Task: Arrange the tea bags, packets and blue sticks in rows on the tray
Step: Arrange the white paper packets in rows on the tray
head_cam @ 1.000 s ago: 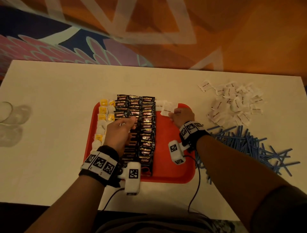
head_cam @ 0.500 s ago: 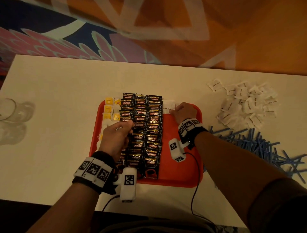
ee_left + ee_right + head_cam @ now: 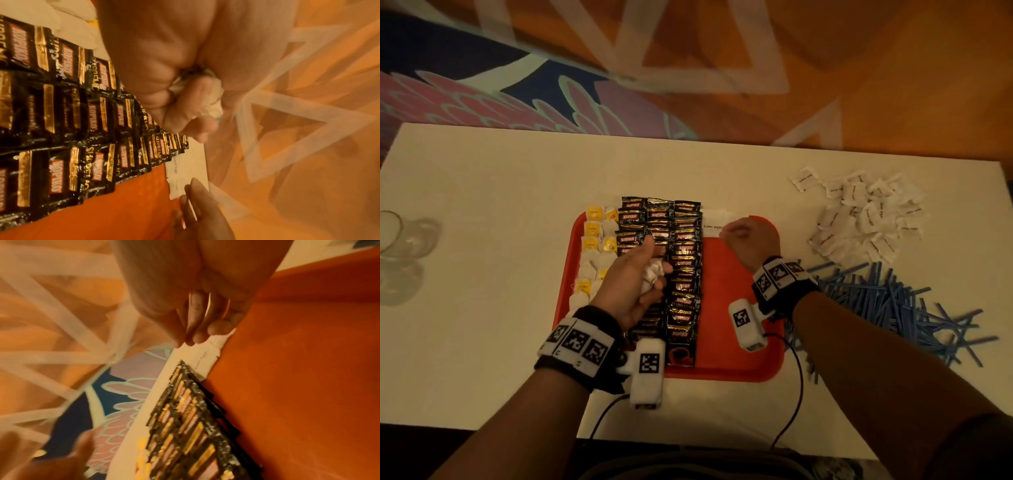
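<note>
**Red tray partly filled, white packets in both hands**

Red tray (image 3: 739, 342) on the white table (image 3: 482, 240) carries black coffee packets (image 3: 685, 274) and tea bags (image 3: 592, 236) in rows. Blue sticks (image 3: 887, 301) and loose white packets (image 3: 866, 216) lie to its right. The left hand (image 3: 633, 281) curls around crumpled white packets (image 3: 652, 274); right hand (image 3: 750, 240) fingertips (image 3: 197, 337), held together, press a sugar packet (image 3: 714, 221) at the tray's far edge.

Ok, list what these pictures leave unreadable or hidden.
- Head view: left hand covers part of the black packet rows; its white wad is unidentifiable.
- Head view: right hand hides how its fingers meet the sugar packets.
- Right wrist view: blur makes the packet print unreadable.
- Head view: glass cut off at the left edge.
</note>
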`<action>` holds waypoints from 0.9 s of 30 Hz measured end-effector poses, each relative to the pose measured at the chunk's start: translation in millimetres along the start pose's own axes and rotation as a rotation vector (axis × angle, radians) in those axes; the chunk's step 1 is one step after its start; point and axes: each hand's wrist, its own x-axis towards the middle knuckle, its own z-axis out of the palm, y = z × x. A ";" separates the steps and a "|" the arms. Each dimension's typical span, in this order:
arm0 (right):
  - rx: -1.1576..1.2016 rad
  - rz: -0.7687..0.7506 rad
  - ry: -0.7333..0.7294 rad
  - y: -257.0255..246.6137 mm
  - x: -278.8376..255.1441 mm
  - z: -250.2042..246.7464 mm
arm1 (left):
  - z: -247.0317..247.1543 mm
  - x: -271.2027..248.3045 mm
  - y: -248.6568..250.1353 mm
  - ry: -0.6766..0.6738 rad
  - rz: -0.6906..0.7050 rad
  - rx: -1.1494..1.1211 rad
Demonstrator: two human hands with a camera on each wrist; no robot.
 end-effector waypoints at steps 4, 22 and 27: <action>0.176 -0.165 -0.285 -30.4 -33.6 -16.3 | 23.9 -11.2 4.2 -0.136 -0.035 -0.046; 0.200 -0.143 -0.367 -47.0 -79.0 -59.3 | 58.3 -36.0 2.4 -0.325 -0.029 0.012; 0.100 -0.162 -0.359 -44.5 -80.0 -51.5 | 63.7 -44.1 3.5 -0.393 -0.034 0.052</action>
